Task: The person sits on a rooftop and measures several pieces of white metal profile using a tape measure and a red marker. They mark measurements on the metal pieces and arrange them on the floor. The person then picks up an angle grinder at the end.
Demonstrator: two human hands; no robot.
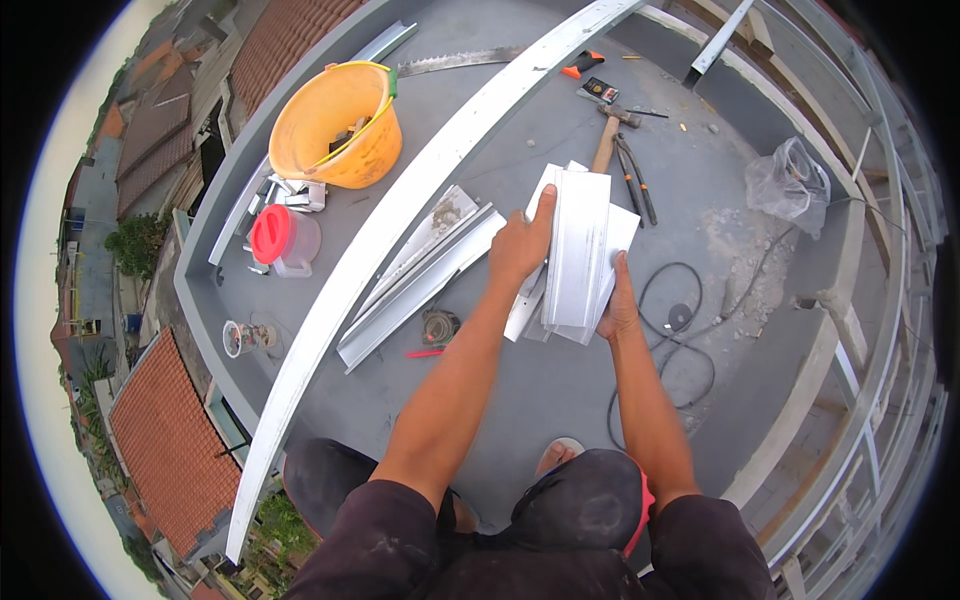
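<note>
Worker crouched on a grey floor (520, 400), both arms stretched forward, both hands grasping one stack of short white metal pieces (580, 245). Left hand (522, 238) clasps the stack's left side, thumb laid along the upper face; right hand (620, 305) grips its lower right edge, fingers mostly hidden underneath. The pieces are fanned unevenly, corners poking out on both sides; exact count hard to tell. Just beyond the grip: a hammer (606, 140), handle pointing back toward the stack, and beside it pliers (634, 180) with orange-marked handles. Left of the grip, I note long metal channels (425, 285) lying side by side; nearer the knees, a tape measure (440, 326). Farther left, past a long white metal strip (445, 145) that looks bowed from here, sit an orange bucket (300, 150) and a clear tub with a red lid (270, 234). Right of the grip, a looping black cable (713, 375); farther out that way, a crumpled plastic bag (790, 185)
</note>
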